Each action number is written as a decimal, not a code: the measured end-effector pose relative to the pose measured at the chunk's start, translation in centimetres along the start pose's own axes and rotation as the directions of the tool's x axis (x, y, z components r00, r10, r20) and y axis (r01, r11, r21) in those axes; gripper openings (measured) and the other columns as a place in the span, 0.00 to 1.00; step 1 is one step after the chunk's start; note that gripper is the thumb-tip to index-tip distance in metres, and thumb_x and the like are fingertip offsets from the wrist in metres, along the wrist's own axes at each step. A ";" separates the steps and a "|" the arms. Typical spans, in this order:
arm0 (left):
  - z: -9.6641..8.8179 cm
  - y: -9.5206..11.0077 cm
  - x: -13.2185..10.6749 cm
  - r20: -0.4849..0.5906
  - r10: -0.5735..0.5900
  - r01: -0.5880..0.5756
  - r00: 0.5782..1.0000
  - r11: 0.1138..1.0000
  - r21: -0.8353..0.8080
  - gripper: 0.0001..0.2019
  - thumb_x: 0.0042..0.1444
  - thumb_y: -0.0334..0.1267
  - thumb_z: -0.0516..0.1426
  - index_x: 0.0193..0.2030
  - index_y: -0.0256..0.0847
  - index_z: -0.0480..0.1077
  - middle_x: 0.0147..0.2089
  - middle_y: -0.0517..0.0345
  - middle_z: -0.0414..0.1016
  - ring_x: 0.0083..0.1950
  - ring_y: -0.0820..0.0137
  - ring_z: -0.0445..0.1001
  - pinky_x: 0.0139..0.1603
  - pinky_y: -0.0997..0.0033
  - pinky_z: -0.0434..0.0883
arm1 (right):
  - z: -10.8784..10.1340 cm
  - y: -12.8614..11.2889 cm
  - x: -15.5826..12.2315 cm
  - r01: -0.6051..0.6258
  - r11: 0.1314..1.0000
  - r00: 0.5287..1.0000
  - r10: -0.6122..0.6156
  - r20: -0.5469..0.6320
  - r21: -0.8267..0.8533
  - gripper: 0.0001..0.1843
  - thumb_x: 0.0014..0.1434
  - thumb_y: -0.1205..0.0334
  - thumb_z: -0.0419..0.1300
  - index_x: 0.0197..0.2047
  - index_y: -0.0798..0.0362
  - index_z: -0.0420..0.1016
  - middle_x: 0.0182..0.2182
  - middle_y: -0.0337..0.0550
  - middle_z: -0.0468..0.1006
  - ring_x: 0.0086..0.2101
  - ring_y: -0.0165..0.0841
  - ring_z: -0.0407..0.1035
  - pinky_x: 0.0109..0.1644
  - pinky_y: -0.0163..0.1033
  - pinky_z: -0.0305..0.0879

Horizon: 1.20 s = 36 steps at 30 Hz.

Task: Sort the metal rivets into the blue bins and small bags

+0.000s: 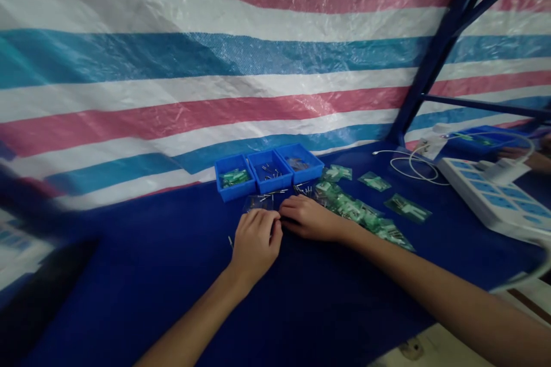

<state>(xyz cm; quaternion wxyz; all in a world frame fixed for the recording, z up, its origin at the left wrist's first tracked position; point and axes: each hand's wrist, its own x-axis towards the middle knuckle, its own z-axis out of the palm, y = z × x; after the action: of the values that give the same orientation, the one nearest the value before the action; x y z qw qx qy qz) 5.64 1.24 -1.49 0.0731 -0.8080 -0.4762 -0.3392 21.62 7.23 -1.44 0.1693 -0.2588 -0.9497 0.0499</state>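
My left hand [257, 239] is closed over the blue table, its fingers curled toward my right hand. Fingers bent inward, my right hand [309, 218] meets the left at the fingertips; whatever is pinched there is hidden. Just beyond my left knuckles is a small clear plastic bag [259, 202], partly covered by the hand. Loose thin metal pins [303, 190] lie beyond my right hand. A pile of small clear bags with green and metal contents [353, 207] lies beside my right wrist. One slim metal piece [231, 242] rests left of my left hand.
Three blue bins stand in a row: one with green packets [236, 191], one with metal pins [270, 184], one with small parts [317, 172]. A power strip [491, 198] with white cables is at right. Another person's hand [523, 156] shows beyond it. Striped sheeting [215, 57] hangs behind.
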 end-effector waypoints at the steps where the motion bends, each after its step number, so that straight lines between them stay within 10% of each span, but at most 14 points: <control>1: 0.1 0.0 0.0 0.012 -0.011 0.011 1.000 1.000 0.020 0.08 0.56 0.29 0.48 0.34 0.39 0.67 0.32 0.53 0.75 0.37 0.63 0.72 0.37 0.63 0.65 | -0.1 0.1 -0.1 -0.002 1.000 1.000 0.002 0.004 0.000 0.07 0.58 0.69 0.53 0.36 0.57 0.72 0.33 0.49 0.74 0.35 0.36 0.67 0.40 0.41 0.60; 16: 0.1 0.5 0.0 0.113 -0.044 0.033 0.993 0.995 0.097 0.05 0.55 0.28 0.50 0.34 0.39 0.67 0.35 0.53 0.75 0.40 0.62 0.71 0.39 0.62 0.65 | -0.4 -0.1 -0.6 -0.106 0.934 0.990 0.132 -0.054 0.341 0.13 0.53 0.75 0.52 0.42 0.57 0.70 0.35 0.47 0.73 0.35 0.34 0.66 0.41 0.41 0.61; 25: 0.3 0.2 -0.2 0.104 -0.018 0.013 0.994 0.999 0.049 0.05 0.54 0.29 0.51 0.38 0.39 0.65 0.37 0.52 0.75 0.41 0.61 0.71 0.40 0.61 0.66 | -0.4 -1.5 -0.1 -0.198 0.569 0.948 0.320 0.007 0.798 0.06 0.55 0.72 0.51 0.37 0.55 0.63 0.31 0.39 0.69 0.30 0.26 0.65 0.34 0.34 0.65; 36: 0.5 -0.1 -0.2 0.140 0.003 0.000 0.990 1.000 -0.019 0.10 0.53 0.41 0.56 0.39 0.39 0.63 0.37 0.53 0.74 0.40 0.61 0.72 0.40 0.60 0.67 | -0.9 -1.6 -0.1 -0.346 0.276 0.893 0.391 0.224 0.897 0.12 0.52 0.69 0.54 0.41 0.56 0.66 0.26 0.35 0.67 0.21 0.23 0.60 0.26 0.31 0.59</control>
<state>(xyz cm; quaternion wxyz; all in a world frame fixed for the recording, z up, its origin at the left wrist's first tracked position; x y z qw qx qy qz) 5.74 1.31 -2.00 0.0318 -0.8309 -0.4762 -0.2861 21.25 5.83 -0.28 0.2867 -0.3326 -0.6675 0.6013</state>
